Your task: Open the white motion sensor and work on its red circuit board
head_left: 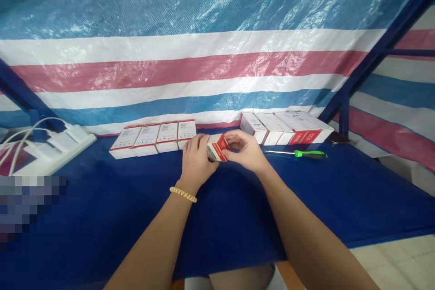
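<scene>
A small red and white cardboard box is held above the blue table between my two hands. My left hand, with a beaded bracelet at the wrist, wraps its fingers round the box's left side. At the red end, the fingers and thumb of my right hand close on the box's edge. Whether that end's flap is open is hard to make out. Just behind my left hand, several white boxes with red edges lie in a row.
Several more white and red boxes stand in a row at the back right. In front of them lies a screwdriver with a green and black handle. A white power strip with plugs is at the left. Striped sheeting hangs behind the blue table.
</scene>
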Demonstrator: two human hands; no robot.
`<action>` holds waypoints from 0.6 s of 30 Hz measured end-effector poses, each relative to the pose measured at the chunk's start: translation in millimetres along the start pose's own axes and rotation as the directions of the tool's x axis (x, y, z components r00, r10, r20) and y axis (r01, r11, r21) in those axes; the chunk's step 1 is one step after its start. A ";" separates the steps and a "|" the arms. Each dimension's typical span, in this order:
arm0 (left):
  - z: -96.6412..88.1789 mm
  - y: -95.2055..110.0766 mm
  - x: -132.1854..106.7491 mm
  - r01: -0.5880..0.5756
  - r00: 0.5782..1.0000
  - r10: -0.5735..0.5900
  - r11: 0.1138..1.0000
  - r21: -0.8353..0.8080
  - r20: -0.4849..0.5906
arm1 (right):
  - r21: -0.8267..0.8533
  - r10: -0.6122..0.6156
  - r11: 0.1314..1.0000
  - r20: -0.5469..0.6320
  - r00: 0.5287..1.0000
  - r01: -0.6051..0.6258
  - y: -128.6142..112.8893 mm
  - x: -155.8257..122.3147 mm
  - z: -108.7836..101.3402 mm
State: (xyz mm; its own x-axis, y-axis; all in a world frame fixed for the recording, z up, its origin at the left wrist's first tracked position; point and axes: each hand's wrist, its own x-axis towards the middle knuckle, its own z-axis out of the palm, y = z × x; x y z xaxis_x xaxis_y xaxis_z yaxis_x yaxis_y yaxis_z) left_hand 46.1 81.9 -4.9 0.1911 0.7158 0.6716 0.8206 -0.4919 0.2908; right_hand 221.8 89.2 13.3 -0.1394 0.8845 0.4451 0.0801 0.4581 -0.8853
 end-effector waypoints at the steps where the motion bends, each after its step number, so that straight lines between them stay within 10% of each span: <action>1: 0.2 -0.4 -0.1 -0.007 1.000 0.007 1.000 0.005 -0.011 | -0.031 -0.023 0.999 0.010 1.000 0.023 -1.3 -0.7 0.0; 10: -4.9 -1.7 0.0 -0.068 0.997 0.070 0.992 0.103 -0.018 | -0.375 -0.114 0.916 0.089 0.989 0.139 -11.8 -5.7 10.8; 18: -18.2 -14.1 3.9 0.106 0.993 -0.072 0.904 -0.415 0.098 | 0.132 0.043 0.989 0.190 0.981 -0.069 -6.6 1.5 0.1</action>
State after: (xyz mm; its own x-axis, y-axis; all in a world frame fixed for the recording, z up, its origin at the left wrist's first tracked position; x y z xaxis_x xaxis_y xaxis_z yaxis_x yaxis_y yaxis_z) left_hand 25.5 82.6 6.0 0.1838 0.7943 0.5790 0.5385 -0.5742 0.6168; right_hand 220.9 87.6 19.8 -0.3205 0.8708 0.3728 -0.0412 0.3804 -0.9239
